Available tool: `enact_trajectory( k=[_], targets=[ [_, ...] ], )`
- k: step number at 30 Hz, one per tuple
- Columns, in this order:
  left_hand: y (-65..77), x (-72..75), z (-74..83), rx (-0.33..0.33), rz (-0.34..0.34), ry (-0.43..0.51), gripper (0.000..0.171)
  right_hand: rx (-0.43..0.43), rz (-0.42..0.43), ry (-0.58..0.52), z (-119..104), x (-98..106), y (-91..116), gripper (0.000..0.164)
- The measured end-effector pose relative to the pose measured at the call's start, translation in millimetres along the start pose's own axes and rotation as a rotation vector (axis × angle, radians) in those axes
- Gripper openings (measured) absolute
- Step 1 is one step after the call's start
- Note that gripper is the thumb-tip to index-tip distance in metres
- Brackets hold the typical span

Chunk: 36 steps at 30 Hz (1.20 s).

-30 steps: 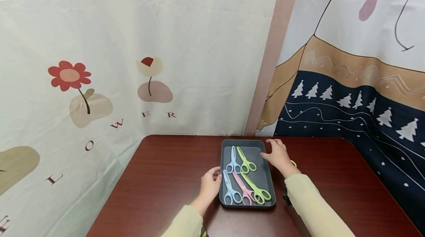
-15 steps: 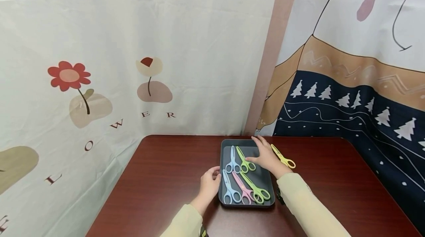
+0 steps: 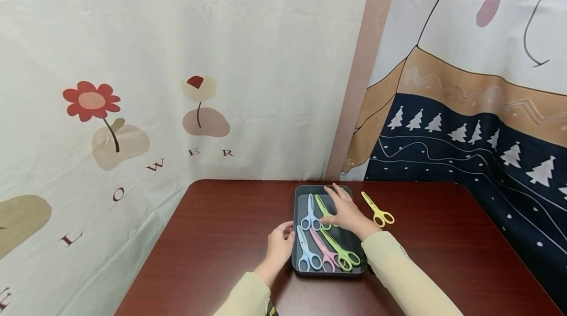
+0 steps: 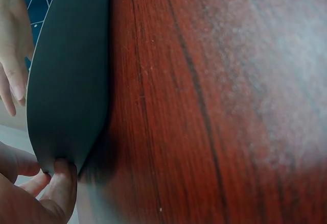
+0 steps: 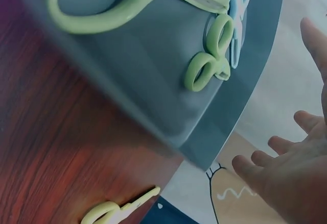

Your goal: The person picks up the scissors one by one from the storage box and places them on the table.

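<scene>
A dark grey tray (image 3: 330,275) holds several pairs of children's scissors: blue scissors (image 3: 310,213) and green scissors (image 3: 322,204) at the far end, with more blue scissors (image 3: 309,259), pink scissors (image 3: 326,253) and green scissors (image 3: 347,258) nearer. My left hand (image 3: 280,244) grips the tray's left edge; in the left wrist view its fingertips (image 4: 62,170) lie against the outer wall. Over the tray's far half, my right hand (image 3: 347,212) spreads its fingers with nothing in them, partly covering the far green scissors. Yellow scissors (image 3: 378,210) lie on the table right of the tray.
The tray stands on a brown wooden table (image 3: 230,237), close to its far edge. Behind the table hang a pale flower-print curtain (image 3: 274,60) and a dark tree-print cloth (image 3: 438,153).
My right hand has moved left from the tray's right edge to over its inside, uncovering the yellow scissors on the table. My left hand stays at the tray's left edge.
</scene>
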<state>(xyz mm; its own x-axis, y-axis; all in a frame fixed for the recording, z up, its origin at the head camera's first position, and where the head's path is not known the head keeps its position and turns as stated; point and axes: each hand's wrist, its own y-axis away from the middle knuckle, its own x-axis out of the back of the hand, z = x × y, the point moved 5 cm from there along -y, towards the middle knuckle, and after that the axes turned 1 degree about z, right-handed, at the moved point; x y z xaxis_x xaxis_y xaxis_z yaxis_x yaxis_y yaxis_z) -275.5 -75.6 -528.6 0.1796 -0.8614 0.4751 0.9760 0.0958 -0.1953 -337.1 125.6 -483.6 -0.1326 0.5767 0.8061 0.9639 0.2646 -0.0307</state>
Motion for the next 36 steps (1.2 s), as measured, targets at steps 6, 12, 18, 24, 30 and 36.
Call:
enact_trajectory(
  k=[6,12,18,24,30,36],
  targets=[
    [-1.1,-0.2,-0.4,-0.002,-0.001,-0.011,0.025,-0.051,-0.032,0.043,-0.8,-7.1,-2.1,0.094],
    [-0.9,-0.5,-0.2,0.0,0.0,-0.008,0.025,-0.13,-0.055,0.074,-0.3,-13.4,-3.9,0.092],
    [-0.2,-0.6,0.2,0.004,-0.001,0.004,0.025,-0.215,-0.065,0.064,2.2,-18.6,-4.7,0.088],
    [0.4,0.0,-0.3,0.007,-0.001,0.003,0.025,-0.299,-0.064,0.062,6.5,-23.5,-4.5,0.087],
    [0.4,-0.4,0.1,-0.004,-0.002,0.0,0.025,-0.343,-0.069,0.053,9.2,-25.5,-4.1,0.084],
    [0.5,-0.3,0.6,0.001,0.018,-0.004,0.024,-0.375,-0.113,0.067,7.6,-25.4,-2.5,0.079]
  ],
)
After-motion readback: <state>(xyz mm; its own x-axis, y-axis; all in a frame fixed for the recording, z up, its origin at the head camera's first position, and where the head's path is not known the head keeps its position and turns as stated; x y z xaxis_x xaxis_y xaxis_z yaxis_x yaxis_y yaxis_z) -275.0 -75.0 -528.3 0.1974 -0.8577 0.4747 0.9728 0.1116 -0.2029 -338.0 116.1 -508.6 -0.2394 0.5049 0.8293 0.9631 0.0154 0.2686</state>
